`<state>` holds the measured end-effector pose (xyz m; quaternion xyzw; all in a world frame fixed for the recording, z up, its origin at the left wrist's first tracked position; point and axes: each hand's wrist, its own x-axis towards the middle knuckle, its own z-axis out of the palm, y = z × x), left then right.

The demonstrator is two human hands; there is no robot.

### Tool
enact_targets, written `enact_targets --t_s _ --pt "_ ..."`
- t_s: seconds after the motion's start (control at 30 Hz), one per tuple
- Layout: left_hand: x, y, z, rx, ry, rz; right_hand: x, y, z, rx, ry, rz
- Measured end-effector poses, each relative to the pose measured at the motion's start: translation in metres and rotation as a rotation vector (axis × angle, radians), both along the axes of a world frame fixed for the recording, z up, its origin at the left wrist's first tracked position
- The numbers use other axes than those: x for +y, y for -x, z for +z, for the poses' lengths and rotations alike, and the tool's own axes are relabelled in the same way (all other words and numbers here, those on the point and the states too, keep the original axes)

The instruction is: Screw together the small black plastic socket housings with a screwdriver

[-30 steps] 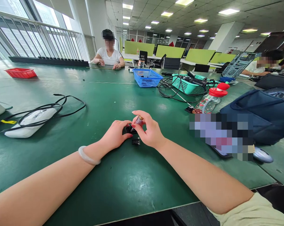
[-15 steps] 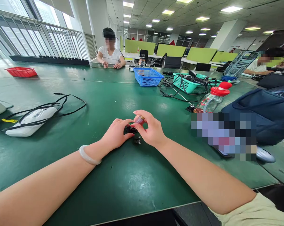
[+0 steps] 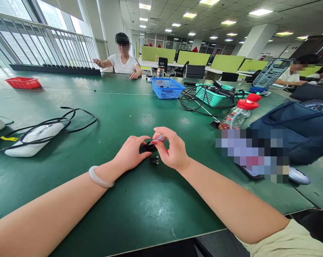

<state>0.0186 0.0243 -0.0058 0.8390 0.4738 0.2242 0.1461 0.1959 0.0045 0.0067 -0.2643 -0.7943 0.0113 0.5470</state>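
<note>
Your two hands meet near the middle of the green tabletop [image 3: 97, 210]. Your left hand [image 3: 129, 151], a pale bangle [image 3: 100, 177] at its wrist, grips a small black part [image 3: 148, 147] between thumb and fingers, low over the tabletop. Your right hand [image 3: 175, 149] pinches a short, pale purple handle [image 3: 159, 137], slanted down toward the black part; whether they touch is too small to tell. Just below them lies a black pronged piece [image 3: 155, 160]. To your left rests a white device [image 3: 33, 144] with a black cable [image 3: 83, 111]; farther off stand a blue basket [image 3: 168, 94] and a green basket [image 3: 212, 99]. A person [image 3: 124, 63] sits across from you.
</note>
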Motion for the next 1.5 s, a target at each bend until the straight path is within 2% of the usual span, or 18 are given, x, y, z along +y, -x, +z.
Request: enact_targets --t_s 0.1,0.3,0.4,0.53,0.7,0.8,0.9,1.03,1.13,1.23,1.3,1.5 --pt "-0.001 0.000 0.001 -0.007 0.002 -0.003 0.000 -0.001 0.002 0.029 0.063 -0.042" --pt "-0.002 0.000 0.002 -0.014 0.019 0.025 0.008 -0.002 -0.002 0.020 0.394 -0.042" --pt "-0.003 0.000 0.003 -0.028 0.024 0.024 0.011 -0.002 -0.004 0.047 0.449 -0.040" --pt "-0.005 -0.001 0.008 -0.098 -0.027 0.023 0.011 -0.003 -0.005 0.106 0.416 -0.024" --pt "-0.003 0.001 0.011 -0.140 -0.137 0.158 0.010 -0.004 -0.001 0.327 0.190 -0.084" --pt "0.002 0.005 0.007 -0.014 -0.089 0.270 0.013 -0.006 -0.002 0.348 0.171 -0.130" --pt "0.007 0.007 0.003 0.140 -0.007 0.291 0.019 -0.009 -0.008 0.333 0.213 -0.148" --pt "0.005 0.005 0.000 0.111 -0.013 0.173 0.026 -0.013 -0.012 0.335 0.254 -0.178" --pt "-0.001 0.002 0.000 0.078 0.007 -0.064 0.027 -0.014 -0.011 0.345 0.235 -0.191" --pt "-0.010 -0.001 -0.001 0.174 0.016 -0.276 0.027 -0.015 -0.009 0.369 0.206 -0.197" --pt "-0.017 -0.004 -0.001 0.241 -0.012 -0.320 0.029 -0.016 -0.010 0.396 0.206 -0.204" --pt "-0.048 -0.020 0.005 0.279 -0.045 -0.304 0.033 -0.018 -0.014 0.446 0.245 -0.213"
